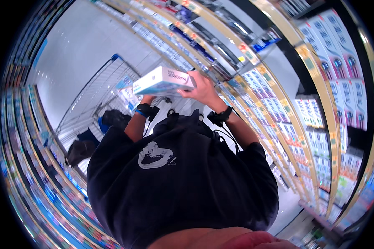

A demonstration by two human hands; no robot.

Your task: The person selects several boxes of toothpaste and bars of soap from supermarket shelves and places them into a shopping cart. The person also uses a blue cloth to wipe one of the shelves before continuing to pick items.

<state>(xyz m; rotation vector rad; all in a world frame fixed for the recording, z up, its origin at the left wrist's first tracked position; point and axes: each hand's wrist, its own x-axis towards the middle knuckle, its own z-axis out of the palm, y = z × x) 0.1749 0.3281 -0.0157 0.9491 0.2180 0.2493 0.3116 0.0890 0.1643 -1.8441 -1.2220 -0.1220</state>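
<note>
A white-and-teal Sensodyne carton (157,81) is held up in front of my chest, over the floor beside the cart. My right hand (202,88) grips its right end, thumb below and fingers around the far side. Most of my left hand (147,100) is hidden behind the carton's lower left part, so its fingers and what they hold cannot be made out. Just left of it, blue-and-white packages (128,92) show partly, blurred; whether that hand touches them is unclear. Dark bands with small devices sit on both wrists.
To the left stands a wire shopping cart (92,83) with a blue corner (115,57), near a black bag (114,118). Shelves of boxed goods (269,109) rise close on my right, with large toothbrush-type boxes (336,63) higher up. More stocked shelves (43,162) line the left.
</note>
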